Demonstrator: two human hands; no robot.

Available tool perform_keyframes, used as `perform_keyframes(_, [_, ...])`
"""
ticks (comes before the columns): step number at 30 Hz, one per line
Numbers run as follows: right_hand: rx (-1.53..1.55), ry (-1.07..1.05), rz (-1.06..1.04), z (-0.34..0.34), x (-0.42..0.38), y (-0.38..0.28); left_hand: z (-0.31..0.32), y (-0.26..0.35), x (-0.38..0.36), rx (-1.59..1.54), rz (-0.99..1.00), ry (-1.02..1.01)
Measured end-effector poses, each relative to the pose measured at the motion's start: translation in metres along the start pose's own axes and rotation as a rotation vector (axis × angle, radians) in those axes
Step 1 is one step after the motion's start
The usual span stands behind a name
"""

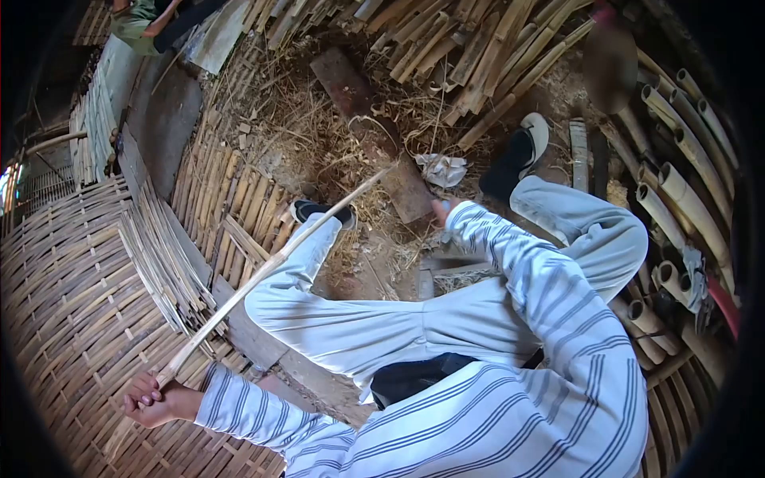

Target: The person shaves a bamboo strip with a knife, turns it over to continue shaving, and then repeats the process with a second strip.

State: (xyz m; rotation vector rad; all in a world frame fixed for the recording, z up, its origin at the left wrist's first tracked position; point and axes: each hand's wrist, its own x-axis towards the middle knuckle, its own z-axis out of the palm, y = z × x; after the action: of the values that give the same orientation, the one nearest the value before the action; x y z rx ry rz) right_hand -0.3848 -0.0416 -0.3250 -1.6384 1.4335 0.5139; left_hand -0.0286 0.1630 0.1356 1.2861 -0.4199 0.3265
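A long, pale bamboo strip (267, 267), smooth and slightly knobbed at its joints, is running diagonally from the lower left of the frame to the centre, where its thin tip is reaching over a worn, reddish-brown wooden plank (408, 191). The left hand (151, 401), lower left, is closing around the strip's wider end, its fingers curling in loosely toward the palm. The right hand (443, 210), just right of centre, is showing only in small part beside the plank; whether its fingers are gripping anything cannot be told.

Crumpled white plastic (442, 170) is lying near that hand, and curly, fibrous shavings (327, 151) are covering the ground around the plank. A coarse woven bamboo mat (72, 295) is filling the lower left, with thin slats (163, 263) lying along its edge. Split bamboo pieces (478, 48) are fanning across the top, and round, hollow bamboo poles (685, 195) are crowding the right. The striped sleeve (550, 279) and pale trousers (358, 327) are blocking part of the ground
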Motion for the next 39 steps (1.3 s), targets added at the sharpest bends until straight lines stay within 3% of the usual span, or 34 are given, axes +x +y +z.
perform_keyframes(1, [0.0, 0.001, -0.167, 0.07, 0.085, 0.059, 0.0, 0.001, 0.0, 0.008, 0.009, 0.023])
perform_keyframes(3, [-0.088, 0.053, 0.068, 0.004, 0.022, 0.014, 0.01, -0.002, 0.0, 0.031, 0.036, 0.086])
perform_keyframes(5, [-0.014, 0.052, -0.058, -0.01, -0.008, -0.008, 0.02, -0.003, -0.007, 0.108, 0.057, 0.192])
perform_keyframes(6, [-0.011, -0.002, -0.113, -0.006, -0.008, -0.008, 0.006, -0.009, 0.004, 0.101, 0.058, 0.115])
perform_keyframes(9, [-0.022, -0.012, 0.066, -0.008, -0.002, 0.006, -0.006, -0.016, 0.011, 0.051, 0.018, 0.085])
perform_keyframes(13, [-0.155, 0.009, 0.143, -0.015, 0.018, 0.028, -0.005, -0.01, 0.004, 0.089, 0.036, 0.074])
perform_keyframes(18, [-0.1, -0.091, 0.103, -0.024, -0.007, 0.017, -0.023, -0.013, 0.009, 0.032, 0.015, 0.032])
perform_keyframes(19, [-0.03, -0.154, 0.114, -0.027, -0.01, 0.02, -0.035, -0.01, 0.013, -0.074, -0.001, -0.19])
perform_keyframes(22, [-0.1, 0.027, 0.181, -0.021, 0.011, 0.039, -0.059, -0.01, 0.032, -0.454, -0.003, -0.843])
perform_keyframes(25, [-0.05, -0.002, 0.203, -0.019, 0.015, 0.032, 0.008, 0.006, -0.008, -0.221, 0.079, -0.631])
perform_keyframes(26, [-0.12, 0.011, 0.057, -0.023, 0.003, 0.03, 0.017, 0.01, -0.011, -0.179, 0.032, -0.585])
perform_keyframes(29, [-0.024, 0.055, 0.144, -0.004, -0.005, 0.009, 0.025, 0.021, -0.008, -0.264, -0.1, -0.546])
perform_keyframes(33, [-0.084, 0.074, 0.093, 0.011, -0.001, 0.02, 0.022, 0.02, -0.009, -0.37, -0.032, -0.579])
perform_keyframes(34, [-0.083, 0.064, 0.109, 0.018, 0.007, 0.027, 0.033, 0.021, -0.016, -0.332, -0.008, -0.456])
perform_keyframes(36, [-0.011, 0.056, 0.138, 0.023, 0.027, 0.041, 0.036, 0.021, -0.019, -0.316, 0.015, -0.453])
perform_keyframes(39, [-0.033, 0.01, 0.078, -0.002, 0.004, 0.02, 0.037, 0.023, -0.018, -0.315, 0.04, -0.491])
